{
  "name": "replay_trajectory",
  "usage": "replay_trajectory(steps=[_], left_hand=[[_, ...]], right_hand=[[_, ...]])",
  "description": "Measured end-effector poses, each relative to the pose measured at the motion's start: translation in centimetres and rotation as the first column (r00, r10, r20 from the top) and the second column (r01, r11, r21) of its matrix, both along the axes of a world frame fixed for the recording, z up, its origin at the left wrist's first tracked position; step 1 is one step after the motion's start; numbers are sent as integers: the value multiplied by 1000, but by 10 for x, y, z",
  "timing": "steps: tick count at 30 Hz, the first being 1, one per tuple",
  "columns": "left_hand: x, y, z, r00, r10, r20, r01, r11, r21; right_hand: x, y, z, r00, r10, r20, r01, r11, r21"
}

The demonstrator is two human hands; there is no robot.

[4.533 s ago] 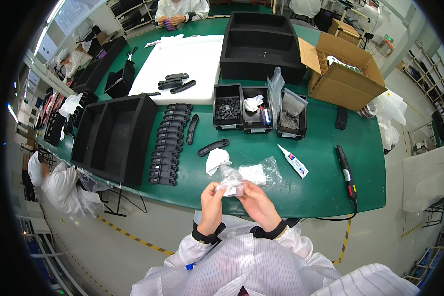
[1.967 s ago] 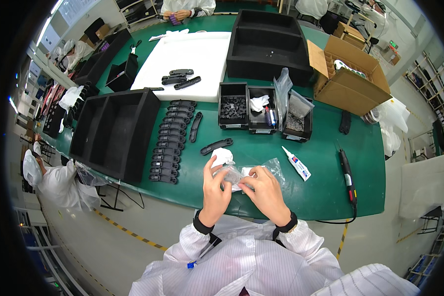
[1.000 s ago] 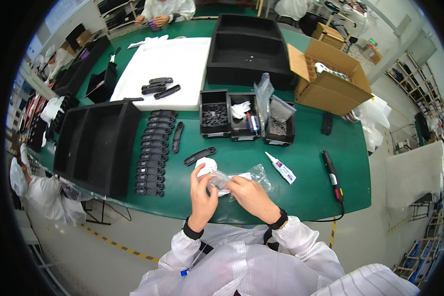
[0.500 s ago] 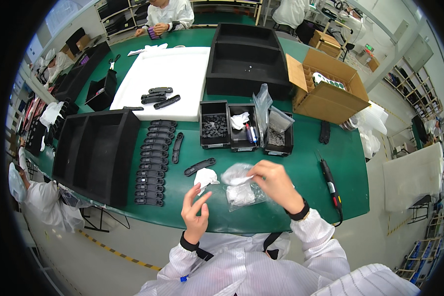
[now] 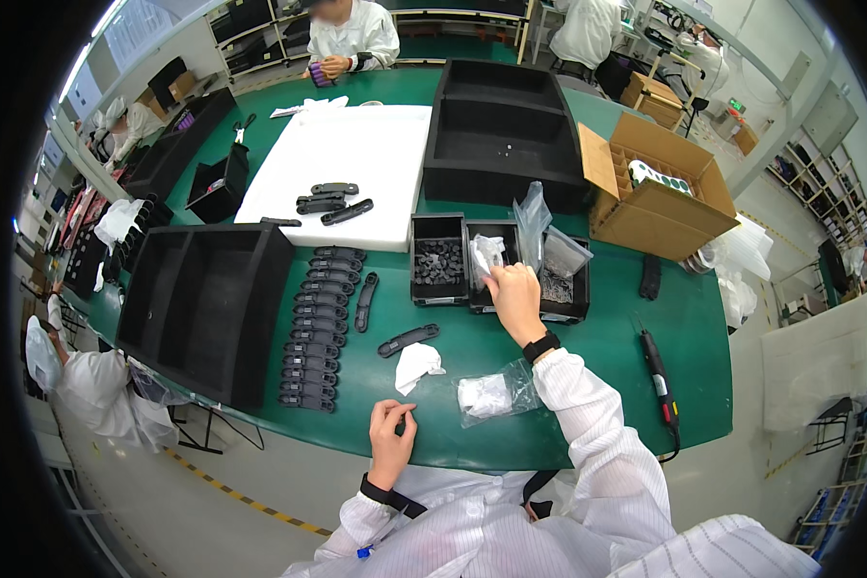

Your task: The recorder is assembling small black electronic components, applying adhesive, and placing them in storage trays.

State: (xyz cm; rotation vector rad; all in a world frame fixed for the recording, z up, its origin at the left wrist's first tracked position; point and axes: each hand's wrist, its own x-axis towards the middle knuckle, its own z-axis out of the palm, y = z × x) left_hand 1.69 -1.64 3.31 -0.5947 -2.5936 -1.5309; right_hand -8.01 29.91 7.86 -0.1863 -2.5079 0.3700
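Note:
Over the middle small black bin (image 5: 482,302), my right hand (image 5: 516,301) pinches a crumpled clear plastic bag (image 5: 487,254) with something white in it. My hand and the bag cover most of this bin's contents. My left hand (image 5: 391,445) is at the table's front edge with its fingers curled in, and nothing shows in them. Just beyond it lies a crumpled white cloth or tissue (image 5: 418,368). A second clear bag with white contents (image 5: 486,396) rests on the table below my right forearm. A dark curved plastic part (image 5: 407,340) lies behind the white cloth.
A column of similar dark parts (image 5: 310,352) runs beside a black divided tray (image 5: 250,318). Small bins with black pieces (image 5: 438,262) and metal bits (image 5: 559,288) flank the middle one. An electric screwdriver (image 5: 658,380) lies right. Behind are a white foam board (image 5: 356,144) and cardboard box (image 5: 663,212).
My right hand has carried the plastic bag forward from above the table to the middle bin. My left hand has drawn back toward the table's edge, and its spread fingers have curled.

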Motion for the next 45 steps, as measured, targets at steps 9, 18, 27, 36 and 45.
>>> replay_trajectory(steps=[9, 18, 27, 36, 45], left_hand=[[0, -3, 5, 999, 38, 8, -38, 999, 20], [0, -1, 2, 999, 31, -11, -31, 1000, 5], [1, -3, 3, 1000, 26, -18, -25, 999, 24], [2, -1, 4, 1000, 14, -3, -14, 999, 52], [3, -1, 8, 999, 12, -35, -10, 998, 56]], right_hand=[[23, 35, 37, 986, -115, -123, 115, 993, -3], [36, 123, 11, 963, -249, -102, 258, 962, 90], [66, 83, 67, 899, -233, -370, 15, 862, -506], [91, 60, 88, 751, -151, -643, -635, 100, -766], [111, -4, 110, 491, -60, -869, -685, -643, -343]])
